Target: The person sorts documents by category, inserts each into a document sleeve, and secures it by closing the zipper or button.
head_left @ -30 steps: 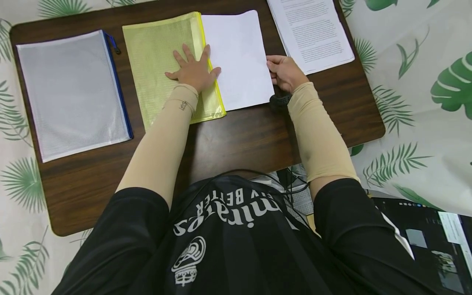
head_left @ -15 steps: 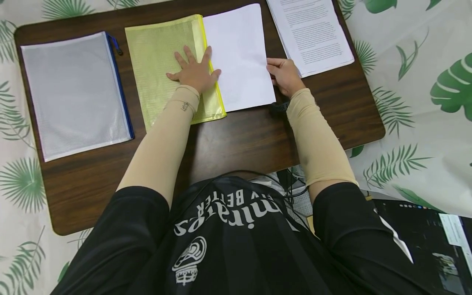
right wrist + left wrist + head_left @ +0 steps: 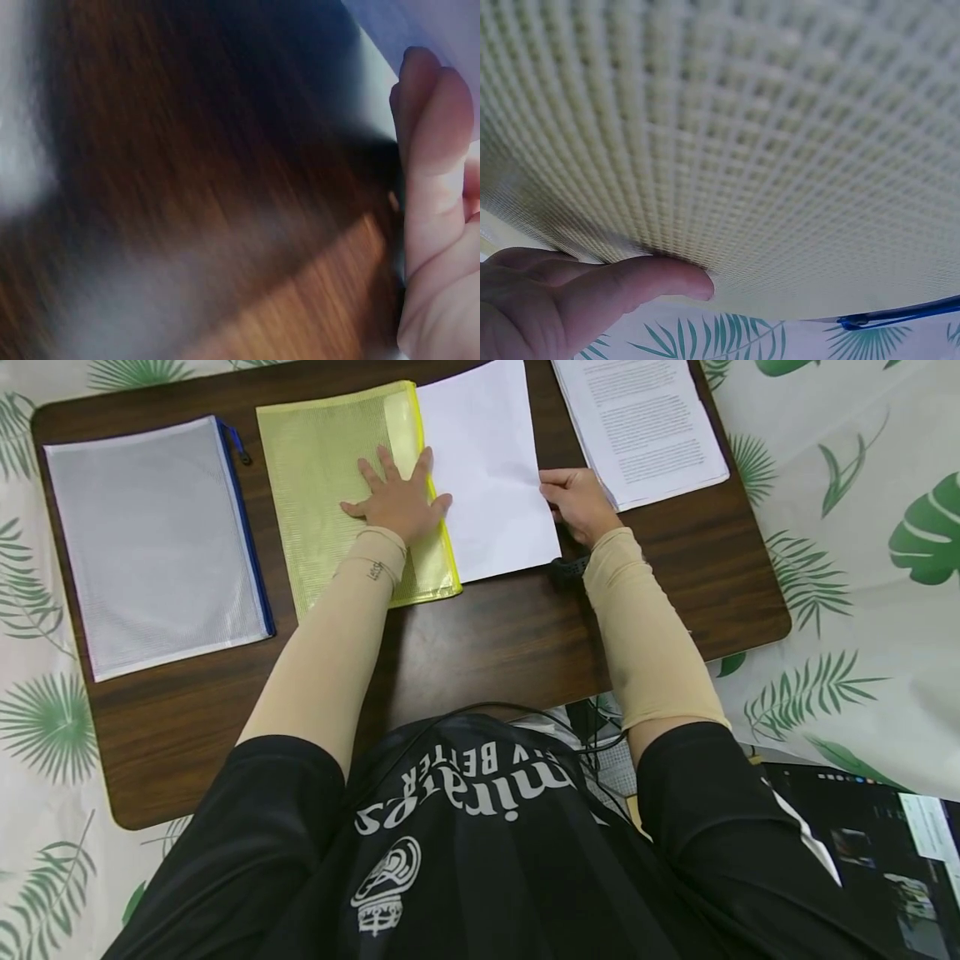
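Note:
A yellow mesh zip pouch [image 3: 330, 485] lies on the table, with white paper [image 3: 487, 485] sticking out of its right, yellow-edged side. My left hand [image 3: 397, 506] rests flat on the pouch near that edge, fingers spread and thumb reaching over the border. In the left wrist view the mesh fills most of the picture above my left thumb [image 3: 645, 285]. My right hand [image 3: 581, 506] pinches the paper's right edge between thumb and fingers. The right wrist view shows this pinch at a corner of the paper [image 3: 405, 30]. How far the paper reaches inside the pouch is unclear.
A whitish mesh pouch [image 3: 161, 543] with a blue zip edge lies at the table's left. Printed sheets [image 3: 645, 435] are stacked at the back right. The dark wooden table [image 3: 480, 643] has rounded corners; cables [image 3: 600, 743] hang near its front edge.
The paper's far right part has risen and slants upward more than before. Both hands stay in nearly the same places, and the head view has shifted slightly.

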Motion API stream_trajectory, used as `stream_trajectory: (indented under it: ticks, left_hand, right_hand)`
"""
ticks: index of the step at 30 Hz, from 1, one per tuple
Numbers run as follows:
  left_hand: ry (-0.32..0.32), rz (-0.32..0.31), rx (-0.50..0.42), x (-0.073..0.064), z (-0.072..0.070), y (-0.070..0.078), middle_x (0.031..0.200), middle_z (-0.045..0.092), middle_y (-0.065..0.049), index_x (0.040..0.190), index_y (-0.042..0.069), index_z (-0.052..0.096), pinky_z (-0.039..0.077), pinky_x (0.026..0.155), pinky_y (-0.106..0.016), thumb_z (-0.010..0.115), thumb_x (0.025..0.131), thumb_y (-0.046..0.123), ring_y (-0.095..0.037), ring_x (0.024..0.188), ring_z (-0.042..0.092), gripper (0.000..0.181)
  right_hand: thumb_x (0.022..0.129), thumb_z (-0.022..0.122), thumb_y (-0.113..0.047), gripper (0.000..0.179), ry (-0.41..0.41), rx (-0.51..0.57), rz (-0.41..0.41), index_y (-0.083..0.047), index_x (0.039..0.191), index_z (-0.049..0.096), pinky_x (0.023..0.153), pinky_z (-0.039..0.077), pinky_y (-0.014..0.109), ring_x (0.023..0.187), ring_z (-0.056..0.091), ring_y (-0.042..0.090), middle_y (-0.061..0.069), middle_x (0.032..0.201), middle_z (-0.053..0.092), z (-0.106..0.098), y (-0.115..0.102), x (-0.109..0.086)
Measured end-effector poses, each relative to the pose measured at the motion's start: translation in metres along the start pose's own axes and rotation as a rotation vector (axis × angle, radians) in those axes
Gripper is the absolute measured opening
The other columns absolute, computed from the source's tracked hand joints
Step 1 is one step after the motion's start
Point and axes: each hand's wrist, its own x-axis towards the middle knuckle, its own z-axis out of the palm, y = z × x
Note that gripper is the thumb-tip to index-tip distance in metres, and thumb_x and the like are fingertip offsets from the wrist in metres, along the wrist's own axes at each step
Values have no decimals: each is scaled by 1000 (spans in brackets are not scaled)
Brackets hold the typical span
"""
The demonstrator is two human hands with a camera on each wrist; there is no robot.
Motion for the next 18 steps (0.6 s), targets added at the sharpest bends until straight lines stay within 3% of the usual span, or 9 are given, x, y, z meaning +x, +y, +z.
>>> stream_trajectory:
  ticks: [8, 13, 18]
  left_hand:
    - [11, -11, -6, 9, 6, -4, 158, -36, -22, 156, 46, -21, 10, 94, -91, 21, 98, 72, -54, 142, -30, 75]
    - [26, -14, -5, 21, 17, -7, 158, -36, -21, 155, 48, -20, 10, 92, -92, 22, 97, 74, -54, 142, -30, 76]
    - [36, -10, -7, 17, 23, -4, 160, -33, -21, 156, 47, -18, 10, 94, -91, 23, 98, 73, -54, 143, -28, 76]
  right_hand:
    - [103, 55, -5, 41, -60, 108, 2, -5, 144, 58, 55, 53, 22, 78, 67, 15, 7, 109, 71, 3, 0, -2]
    - [104, 54, -5, 46, -83, 93, -8, -12, 149, 53, 56, 53, 24, 80, 68, 15, 8, 112, 72, 1, 0, -10]
    - [105, 53, -7, 50, -84, 22, -32, -18, 154, 48, 61, 55, 24, 83, 68, 14, 9, 114, 71, 2, 5, -13]
